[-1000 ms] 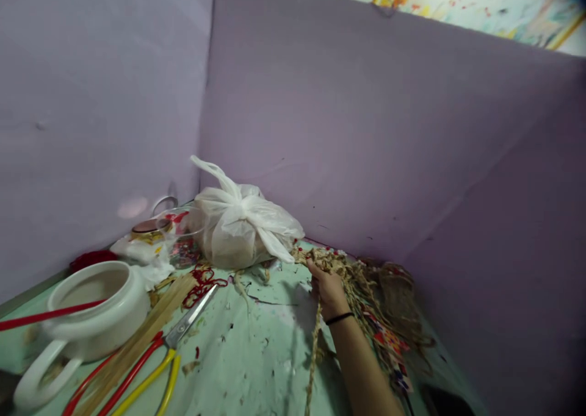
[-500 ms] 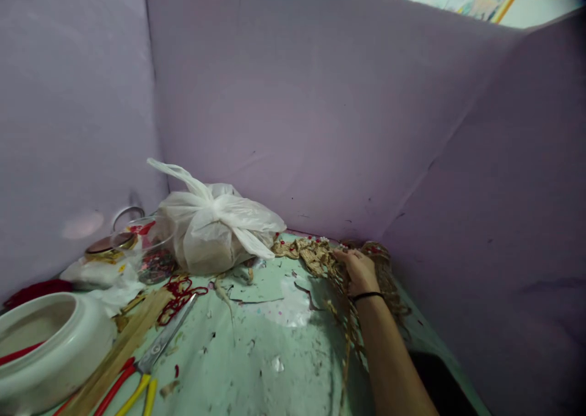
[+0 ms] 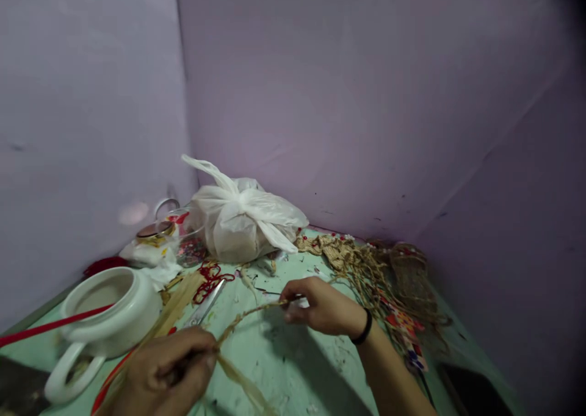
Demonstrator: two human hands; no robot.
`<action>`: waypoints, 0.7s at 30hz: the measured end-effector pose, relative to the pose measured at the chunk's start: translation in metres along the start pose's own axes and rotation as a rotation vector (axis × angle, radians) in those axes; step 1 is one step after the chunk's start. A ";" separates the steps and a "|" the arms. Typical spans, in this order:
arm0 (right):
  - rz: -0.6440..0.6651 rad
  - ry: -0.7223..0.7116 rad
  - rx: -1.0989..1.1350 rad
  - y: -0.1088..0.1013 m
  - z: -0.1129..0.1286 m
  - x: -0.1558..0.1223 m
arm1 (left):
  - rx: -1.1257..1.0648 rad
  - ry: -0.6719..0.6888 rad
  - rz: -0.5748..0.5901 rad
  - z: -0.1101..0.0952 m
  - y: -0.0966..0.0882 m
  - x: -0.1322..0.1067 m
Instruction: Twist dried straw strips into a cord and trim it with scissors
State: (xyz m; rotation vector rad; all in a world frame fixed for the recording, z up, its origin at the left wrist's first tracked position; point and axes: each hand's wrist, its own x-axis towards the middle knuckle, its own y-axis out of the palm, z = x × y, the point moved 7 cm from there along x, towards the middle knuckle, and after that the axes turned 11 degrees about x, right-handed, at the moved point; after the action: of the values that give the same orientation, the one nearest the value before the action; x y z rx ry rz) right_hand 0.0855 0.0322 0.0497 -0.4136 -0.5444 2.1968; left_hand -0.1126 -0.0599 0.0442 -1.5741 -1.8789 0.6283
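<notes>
A straw-coloured, twisted fibre cord (image 3: 249, 312) is stretched between my two hands above the table. My left hand (image 3: 167, 367), low in the picture, pinches one part of it, and a loose flat tail hangs from there toward the bottom edge. Closed at the fingertips, my right hand (image 3: 318, 306) grips the other end and wears a black band at the wrist. Just beyond my left hand lie scissors (image 3: 206, 305), their blades showing and their handles mostly hidden. More tan fibre strands (image 3: 366, 276) lie in a heap behind my right hand.
A white ceramic pot (image 3: 114, 318) with a red strip across it stands at left. Behind are a knotted white plastic bag (image 3: 242, 221), red yarn (image 3: 210, 282) and a jar lid (image 3: 155, 232). Purple walls (image 3: 320, 99) enclose the green table (image 3: 293, 367). A dark flat object (image 3: 476, 391) lies at right.
My right hand has come back from the fibre heap toward the middle front and now holds the cord. My left hand has entered the view holding it too. The view has shifted.
</notes>
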 end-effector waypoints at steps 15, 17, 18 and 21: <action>-0.422 0.008 0.742 -0.003 0.012 -0.001 | 0.775 0.659 -0.088 -0.129 0.052 0.021; -0.380 -0.018 0.750 -0.005 0.014 -0.004 | 0.860 0.828 0.066 -0.144 0.082 0.021; -0.373 -0.031 0.736 -0.008 0.012 -0.005 | 0.880 0.888 0.134 -0.148 0.094 0.020; -0.481 -0.003 0.709 -0.027 -0.006 -0.008 | 0.877 0.954 0.247 -0.151 0.114 0.019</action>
State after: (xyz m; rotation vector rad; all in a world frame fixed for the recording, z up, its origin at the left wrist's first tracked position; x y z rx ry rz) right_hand 0.1103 0.0432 0.0595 0.0979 0.1469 1.7685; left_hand 0.0714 -0.0232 0.0755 -1.1564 -0.5684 0.5369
